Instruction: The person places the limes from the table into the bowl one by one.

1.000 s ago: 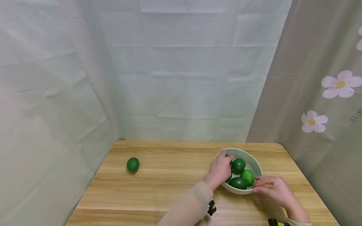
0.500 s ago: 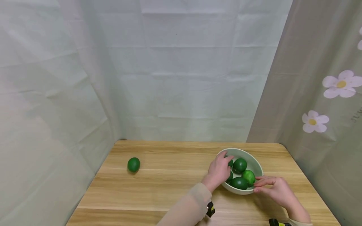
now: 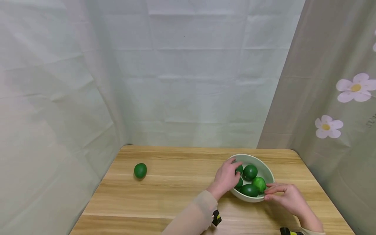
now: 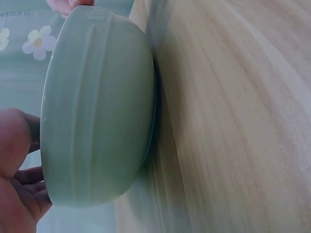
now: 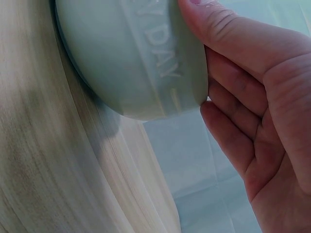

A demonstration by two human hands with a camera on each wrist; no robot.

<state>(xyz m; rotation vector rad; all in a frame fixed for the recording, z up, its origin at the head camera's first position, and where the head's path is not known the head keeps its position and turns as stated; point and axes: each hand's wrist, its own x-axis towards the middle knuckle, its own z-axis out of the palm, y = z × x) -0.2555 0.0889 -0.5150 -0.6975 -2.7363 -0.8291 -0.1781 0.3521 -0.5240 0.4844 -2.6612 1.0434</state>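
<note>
A pale green bowl (image 3: 269, 174) stands at the right of the table in the head view. Inside lie several dark green, egg-shaped fruits (image 3: 249, 190) and one brighter green lime (image 3: 259, 185). My left hand (image 3: 225, 176) reaches over the bowl's left rim, fingers spread loosely above the fruits on that side and partly covering them. From the left wrist, the bowl's outer wall (image 4: 97, 111) hides those fingertips. My right hand (image 3: 286, 197) pinches the right rim between thumb and fingers; raised letters show on the wall beside the thumb (image 5: 218, 22) in the right wrist view.
Another dark green, egg-shaped fruit (image 3: 140, 170) lies alone at the left of the wooden table (image 3: 176, 195). Pale cloth (image 3: 188, 81) hangs behind the table and along both sides, with printed flowers on the right.
My left hand has drawn back slightly to the left, baring more of the fruits beneath it. The right hand keeps its pinch on the rim. The whole head view has shifted slightly.
</note>
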